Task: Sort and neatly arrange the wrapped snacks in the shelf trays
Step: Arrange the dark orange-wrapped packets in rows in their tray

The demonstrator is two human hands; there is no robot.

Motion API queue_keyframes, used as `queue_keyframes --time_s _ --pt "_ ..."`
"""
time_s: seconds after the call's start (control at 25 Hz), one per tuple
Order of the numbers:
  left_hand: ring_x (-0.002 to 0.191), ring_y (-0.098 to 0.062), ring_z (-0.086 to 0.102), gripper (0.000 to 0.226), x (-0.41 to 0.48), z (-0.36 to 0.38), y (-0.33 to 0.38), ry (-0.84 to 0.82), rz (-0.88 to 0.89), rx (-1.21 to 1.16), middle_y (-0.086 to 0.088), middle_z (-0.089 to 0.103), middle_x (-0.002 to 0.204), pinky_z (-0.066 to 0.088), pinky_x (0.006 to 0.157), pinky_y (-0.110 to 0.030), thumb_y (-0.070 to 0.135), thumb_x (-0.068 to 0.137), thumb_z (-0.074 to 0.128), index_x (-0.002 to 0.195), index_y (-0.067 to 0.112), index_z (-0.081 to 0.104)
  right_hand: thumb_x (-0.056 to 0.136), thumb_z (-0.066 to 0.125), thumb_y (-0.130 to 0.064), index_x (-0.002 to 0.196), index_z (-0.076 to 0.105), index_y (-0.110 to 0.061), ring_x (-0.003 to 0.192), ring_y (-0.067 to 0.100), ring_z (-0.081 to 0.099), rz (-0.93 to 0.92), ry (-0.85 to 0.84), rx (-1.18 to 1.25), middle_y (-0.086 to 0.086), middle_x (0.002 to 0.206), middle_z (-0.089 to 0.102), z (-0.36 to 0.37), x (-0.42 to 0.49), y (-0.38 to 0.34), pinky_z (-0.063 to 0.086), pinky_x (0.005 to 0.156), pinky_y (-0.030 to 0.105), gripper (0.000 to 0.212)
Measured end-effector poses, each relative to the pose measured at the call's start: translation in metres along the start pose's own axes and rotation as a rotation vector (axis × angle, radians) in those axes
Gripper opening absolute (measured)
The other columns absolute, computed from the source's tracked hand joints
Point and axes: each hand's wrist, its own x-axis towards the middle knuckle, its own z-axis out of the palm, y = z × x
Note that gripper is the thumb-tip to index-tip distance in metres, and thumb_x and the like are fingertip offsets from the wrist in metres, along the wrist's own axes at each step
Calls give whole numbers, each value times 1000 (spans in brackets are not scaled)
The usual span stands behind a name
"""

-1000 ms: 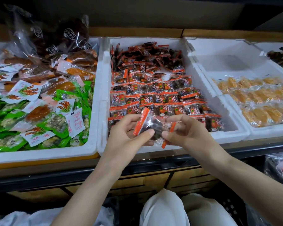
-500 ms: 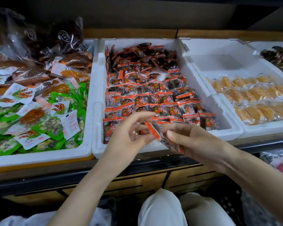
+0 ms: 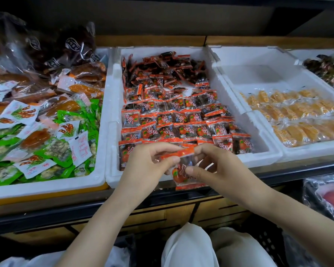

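Holding one orange-edged snack packet point(image 3: 181, 170) between them, both hands hover at the front rim of the middle tray point(image 3: 112, 176). The left hand point(image 3: 147, 162) pinches the packet's orange top seal with thumb and forefinger. The right hand point(image 3: 216, 166) pinches the same seal from the other end, its thumb lying on the clear face. The packet hangs upright over the tray's front edge, not yet laid down.

The step looks like squaring the packet before it joins the tidy rows point(image 3: 181, 128) in the near half of the tray. To do it well, I judge the wrapper should be smoothed flat and turned printed side up, with its orange seal running the same way as its neighbours. It should then be laid so that it overlaps the row behind as evenly as the others do. The bare white floor point(image 3: 258, 149) at the front right corner seems the likeliest place, though the hands hide part of the front row. The loose heap point(image 3: 168, 70) at the back is unsorted. The film looks slick, so setting the packet down gently and pressing lightly should keep the row from shifting
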Motion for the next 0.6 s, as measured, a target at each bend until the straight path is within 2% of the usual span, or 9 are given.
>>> queue_keyframes --time_s 0.12,0.2,0.24,0.28,0.36,0.4,0.48,0.52,0.6 --pt "82 2 60 24 7 3 2 -4 109 137 21 64 87 48 72 -11 11 89 61 99 33 65 84 66 -23 71 53 -26 59 -4 58 -27 74 -165 -12 64 58 -12 9 -1 40 51 9 19" --pt "103 9 48 25 18 -3 -6 22 189 365 19 58 113 34 89 -2 20 94 54 117 29 60 87 63 -22 80 52 -24 60 -5 57 23 193 -202 -11 72 60 -29 29 8 39 50 10 12" --pt "118 7 40 31 25 -6 -13 -24 216 497 16 53 127 25 99 -4 25 97 48 127 27 55 89 61 -21 89 52 -22 62 0 57 63 250 -189 -7 79 62 -37 40 14 39 51 14 9" --pt "130 3 30 38 31 -9 -21 -113 224 631 13 44 140 19 109 -14 32 99 40 135 28 48 90 59 -20 97 49 -20 64 7 57 96 280 -182 -2 83 63 -43 51 20 41 52 18 12" --pt "144 -4 7 50 37 -11 -36 -342 168 875 15 20 155 2 116 -26 46 98 22 147 33 29 92 56 -17 107 44 -19 63 10 52 165 174 -235 -1 81 59 -46 69 33 41 50 17 19" --pt "145 -5 0 56 39 -12 -41 -418 139 955 16 10 157 -6 114 -26 51 95 14 148 35 20 93 55 -16 112 43 -18 63 9 50 205 59 -286 -3 81 56 -44 76 38 40 48 16 22" --pt "144 -4 -7 64 41 -12 -46 -471 111 991 17 -1 157 -13 112 -23 57 87 4 149 38 11 95 51 -18 124 43 -17 67 8 50 264 -169 -385 -3 88 54 -36 84 44 40 52 18 30" --pt "144 -4 -9 66 42 -13 -47 -474 100 980 18 -3 157 -14 112 -23 59 85 3 148 39 8 96 49 -20 131 42 -18 74 9 53 271 -236 -430 -1 97 55 -33 86 46 43 59 19 36" --pt "144 -3 -12 67 43 -14 -48 -485 70 953 21 -6 155 -15 111 -22 61 83 4 148 41 6 97 47 -28 142 35 -19 104 17 54 236 -274 -555 6 125 48 -30 88 49 44 85 25 47"
